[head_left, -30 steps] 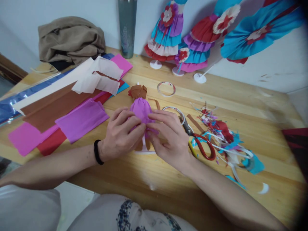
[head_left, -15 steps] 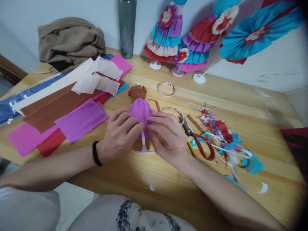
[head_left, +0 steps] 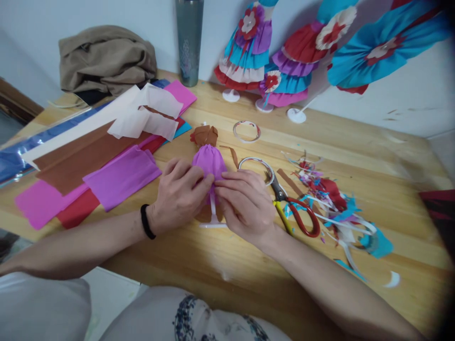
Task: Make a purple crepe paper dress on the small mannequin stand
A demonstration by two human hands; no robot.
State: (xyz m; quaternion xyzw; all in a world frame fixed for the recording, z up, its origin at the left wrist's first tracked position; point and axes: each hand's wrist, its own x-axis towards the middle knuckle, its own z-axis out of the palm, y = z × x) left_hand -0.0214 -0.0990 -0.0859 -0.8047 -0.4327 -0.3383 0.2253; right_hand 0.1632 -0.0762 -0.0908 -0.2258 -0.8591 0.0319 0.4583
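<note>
A small dress form with a brown paper top [head_left: 206,136] and a purple crepe-paper skirt [head_left: 209,160] stands on a thin white stand [head_left: 213,222] in the middle of the table. My left hand [head_left: 182,194], with a black band at the wrist, pinches the skirt's lower left edge. On the other side, my right hand [head_left: 246,201] closes its fingertips on the skirt's lower edge. The fingertips of both hands meet near the front, and they hide part of the hem.
Red-handled scissors [head_left: 302,218] and a yellow-handled tool [head_left: 283,219] lie right of my hand, by paper scraps [head_left: 334,194]. Tape rings [head_left: 246,131] lie behind. Coloured paper sheets [head_left: 121,175] cover the left. Finished paper dresses [head_left: 245,52] and a tumbler [head_left: 189,45] stand at the back.
The whole view has shifted slightly, so things sit a little further right. Both hands keep hold of the purple skirt, with only small finger movements.
</note>
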